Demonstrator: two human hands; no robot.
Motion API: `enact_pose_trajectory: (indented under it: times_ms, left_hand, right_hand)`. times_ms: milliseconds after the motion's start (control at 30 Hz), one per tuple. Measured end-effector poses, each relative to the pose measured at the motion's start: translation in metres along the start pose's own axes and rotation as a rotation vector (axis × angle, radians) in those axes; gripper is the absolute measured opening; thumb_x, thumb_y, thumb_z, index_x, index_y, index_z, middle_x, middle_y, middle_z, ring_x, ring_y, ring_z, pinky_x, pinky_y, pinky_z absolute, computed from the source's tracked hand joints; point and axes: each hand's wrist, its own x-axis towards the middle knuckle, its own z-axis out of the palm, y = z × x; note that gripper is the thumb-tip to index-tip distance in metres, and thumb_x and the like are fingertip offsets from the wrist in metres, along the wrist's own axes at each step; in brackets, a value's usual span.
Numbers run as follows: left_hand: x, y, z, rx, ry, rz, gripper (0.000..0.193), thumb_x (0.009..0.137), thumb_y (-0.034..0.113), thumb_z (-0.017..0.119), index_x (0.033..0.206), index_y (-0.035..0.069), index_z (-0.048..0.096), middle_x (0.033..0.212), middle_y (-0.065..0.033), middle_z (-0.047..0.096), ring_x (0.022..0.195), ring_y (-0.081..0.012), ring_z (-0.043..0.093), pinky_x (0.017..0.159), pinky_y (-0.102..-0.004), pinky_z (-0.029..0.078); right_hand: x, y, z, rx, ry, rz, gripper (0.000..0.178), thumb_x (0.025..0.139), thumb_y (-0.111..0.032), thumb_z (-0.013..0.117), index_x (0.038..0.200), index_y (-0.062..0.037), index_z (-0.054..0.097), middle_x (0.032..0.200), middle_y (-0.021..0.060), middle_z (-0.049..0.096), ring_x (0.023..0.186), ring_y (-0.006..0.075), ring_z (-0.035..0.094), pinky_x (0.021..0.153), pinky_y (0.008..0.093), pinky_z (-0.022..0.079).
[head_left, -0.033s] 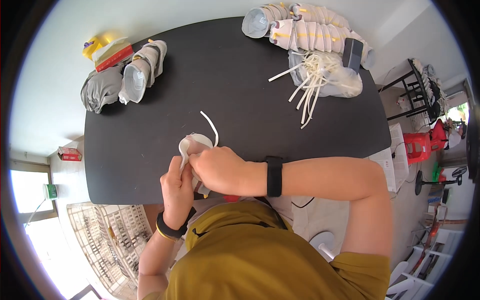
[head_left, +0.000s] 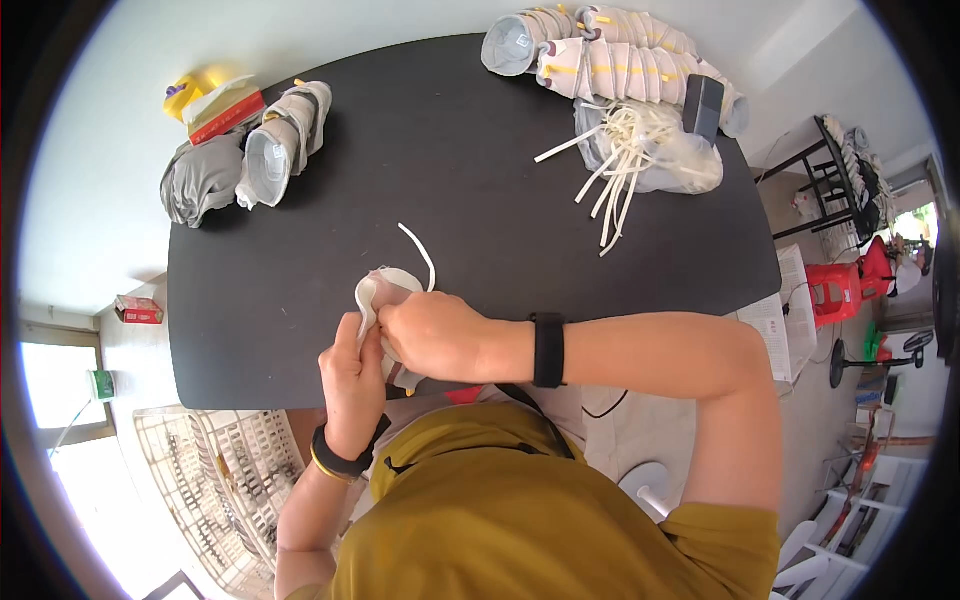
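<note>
Just above the near edge of the table, both my hands work on a pale fabric cap [head_left: 402, 280] with a pinkish inside. My left hand [head_left: 350, 390] is closed on its left edge, thumb and fingers pinching the folded rim. Close against it, my right hand [head_left: 440, 335] is curled over the cap, its fingertips pressed at the same rim and partly hidden. A thin white strip [head_left: 424, 250] sticks up from behind my right hand; its lower end is out of sight. A small yellow tag shows at the cap's lower side.
On the dark table [head_left: 460, 200], white strips [head_left: 625, 150] spill from a clear plastic bag at the far right. Behind lie nested caps [head_left: 610, 70] and a dark box [head_left: 703, 108]. More caps [head_left: 270, 165], grey cloth [head_left: 203, 180] and a red box [head_left: 228, 115] sit far left.
</note>
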Motion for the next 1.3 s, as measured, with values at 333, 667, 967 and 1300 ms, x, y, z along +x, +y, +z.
enact_pose_trajectory:
  times_ms: [333, 667, 967, 1300]
  left_hand:
    - [0.000, -0.016, 0.005, 0.010, 0.044, 0.048, 0.007, 0.097, 0.004, 0.053, 0.091, 0.000, 0.051, 0.060, -0.0122, 0.053, 0.052, -0.0150, 0.044, 0.050, -0.0307, 0.040]
    - [0.011, -0.006, -0.013, -0.085, -0.093, 0.010, 0.008, 0.097, 0.007, 0.055, 0.097, 0.000, 0.058, 0.062, -0.0056, 0.055, 0.058, -0.0085, 0.045, 0.054, -0.0275, 0.041]
    - [0.003, -0.022, -0.005, -0.041, 0.039, 0.028, 0.005, 0.098, 0.005, 0.052, 0.096, 0.000, 0.051, 0.064, -0.0126, 0.054, 0.057, -0.0130, 0.044, 0.052, -0.0313, 0.042]
    - [0.019, -0.020, -0.015, -0.075, 0.009, -0.050, 0.008, 0.098, 0.009, 0.055, 0.096, 0.001, 0.053, 0.064, -0.0128, 0.054, 0.056, -0.0139, 0.048, 0.054, -0.0314, 0.044]
  right_hand:
    - [-0.009, 0.004, 0.011, -0.222, 0.145, -0.171, 0.016, 0.087, -0.014, 0.059, 0.089, 0.0023, 0.059, 0.075, 0.0170, 0.067, 0.065, 0.0351, 0.067, 0.063, 0.0434, 0.056]
    - [-0.010, 0.015, -0.012, -0.364, 0.152, -0.283, 0.017, 0.084, -0.015, 0.061, 0.090, 0.0004, 0.058, 0.066, 0.0125, 0.065, 0.060, 0.0309, 0.067, 0.052, 0.0410, 0.053]
    - [0.008, -0.007, 0.006, -0.128, 0.116, -0.060, 0.012, 0.078, -0.009, 0.062, 0.082, 0.0030, 0.062, 0.073, 0.0180, 0.068, 0.068, 0.0332, 0.070, 0.061, 0.0426, 0.056]
    - [0.010, 0.005, 0.014, -0.268, 0.303, -0.247, 0.012, 0.088, -0.012, 0.056, 0.088, -0.0007, 0.054, 0.065, 0.0175, 0.063, 0.059, 0.0351, 0.066, 0.050, 0.0429, 0.052]
